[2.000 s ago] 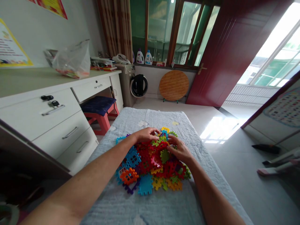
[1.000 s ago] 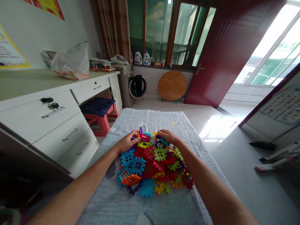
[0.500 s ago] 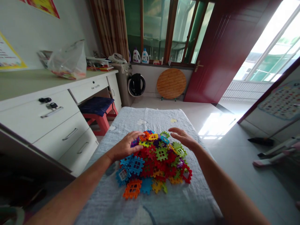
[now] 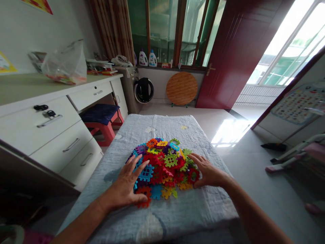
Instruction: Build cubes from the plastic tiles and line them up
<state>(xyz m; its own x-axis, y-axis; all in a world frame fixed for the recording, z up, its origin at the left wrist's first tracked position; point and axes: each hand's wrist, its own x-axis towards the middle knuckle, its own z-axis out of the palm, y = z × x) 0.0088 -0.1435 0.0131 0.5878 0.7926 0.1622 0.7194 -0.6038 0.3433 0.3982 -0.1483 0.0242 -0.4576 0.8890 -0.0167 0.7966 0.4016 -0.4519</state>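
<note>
A heap of colourful plastic interlocking building pieces (image 4: 158, 166) lies on a cloth-covered table (image 4: 162, 127). Many are notched squares with window-like openings, in red, green, blue, orange, yellow and purple. My left hand (image 4: 127, 186) rests at the heap's left side, fingers spread over a blue piece (image 4: 146, 173), the thumb by an orange piece (image 4: 143, 193) at the front. On the right side my right hand (image 4: 207, 171) is curved around the edge, fingers apart, beside a red piece (image 4: 193, 175) and green pieces. Both palms face the heap, and neither hand grips a single piece.
To the left stands a white desk (image 4: 50, 89) with drawers, bearing a plastic bag (image 4: 67, 66). A red stool (image 4: 105, 130) with a dark cushion is beside it. Behind are a washing machine (image 4: 132, 88), a round wooden board (image 4: 181, 88) and a red door (image 4: 236, 57).
Both hands have come down and nearer, from the far sides of the heap to its left front and right front. Pieces at both sides sit closer in. The view has shifted slightly.
</note>
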